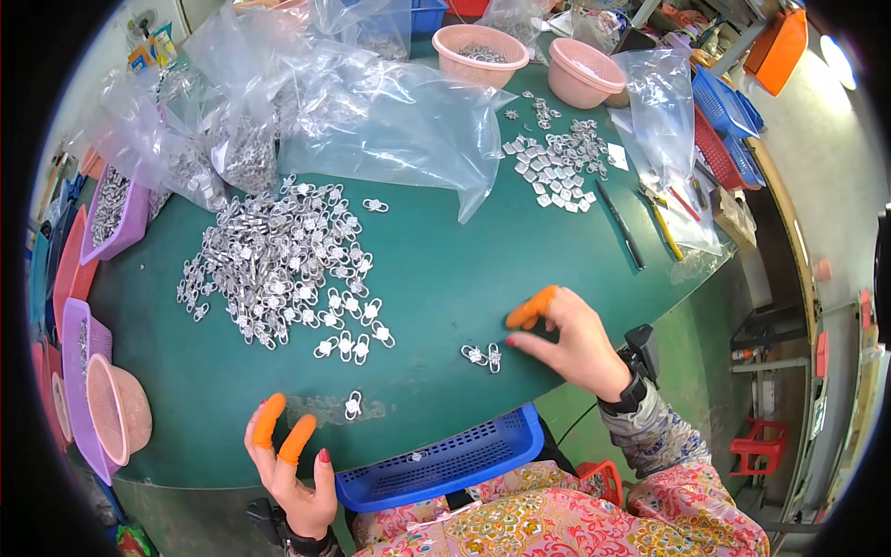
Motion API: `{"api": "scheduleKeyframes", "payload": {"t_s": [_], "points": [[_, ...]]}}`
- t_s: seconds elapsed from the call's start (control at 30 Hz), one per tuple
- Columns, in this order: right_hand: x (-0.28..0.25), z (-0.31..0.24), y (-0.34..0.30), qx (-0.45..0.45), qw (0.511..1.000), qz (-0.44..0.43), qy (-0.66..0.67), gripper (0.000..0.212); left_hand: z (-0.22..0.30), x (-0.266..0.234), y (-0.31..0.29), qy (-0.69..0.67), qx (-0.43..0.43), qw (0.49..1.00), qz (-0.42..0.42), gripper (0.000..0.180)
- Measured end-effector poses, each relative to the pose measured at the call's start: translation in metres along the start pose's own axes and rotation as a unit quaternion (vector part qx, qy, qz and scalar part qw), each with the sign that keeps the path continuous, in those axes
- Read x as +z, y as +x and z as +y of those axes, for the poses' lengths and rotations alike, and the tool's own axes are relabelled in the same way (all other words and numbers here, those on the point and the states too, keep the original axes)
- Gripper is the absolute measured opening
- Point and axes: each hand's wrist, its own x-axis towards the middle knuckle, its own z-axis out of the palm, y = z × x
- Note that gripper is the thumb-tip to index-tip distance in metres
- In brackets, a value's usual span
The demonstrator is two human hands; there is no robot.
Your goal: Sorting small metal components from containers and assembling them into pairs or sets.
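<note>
Left hand (pixel 299 487) spread, empty, left of basket (pixel 408 492) | right hand (pixel 585 351) loose, empty, beyond it | basket lapside, likely catching links (pixel 494 358)

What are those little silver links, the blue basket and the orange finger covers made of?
Silver links: probably metal, judging by their bright grey shine. Blue basket: likely moulded plastic, smooth and evenly perforated. Orange finger covers: perhaps rubber or latex, matte and close-fitting.

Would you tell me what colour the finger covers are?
The finger covers are orange (head view).
</note>
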Motion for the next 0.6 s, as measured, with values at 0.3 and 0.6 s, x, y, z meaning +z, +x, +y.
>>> {"api": "scheduleKeyframes", "payload": {"t_s": [0.3,0.6], "points": [[0.008,0.008,-0.003,-0.140,0.988,0.033,0.053,0.040,0.012,0.005,-0.051,-0.048,-0.037,0.997,0.057,0.029],[0.029,0.001,-0.001,-0.060,0.992,0.106,0.041,0.034,0.022,0.008,-0.041,-0.078,0.029,0.996,0.008,0.022]]}}
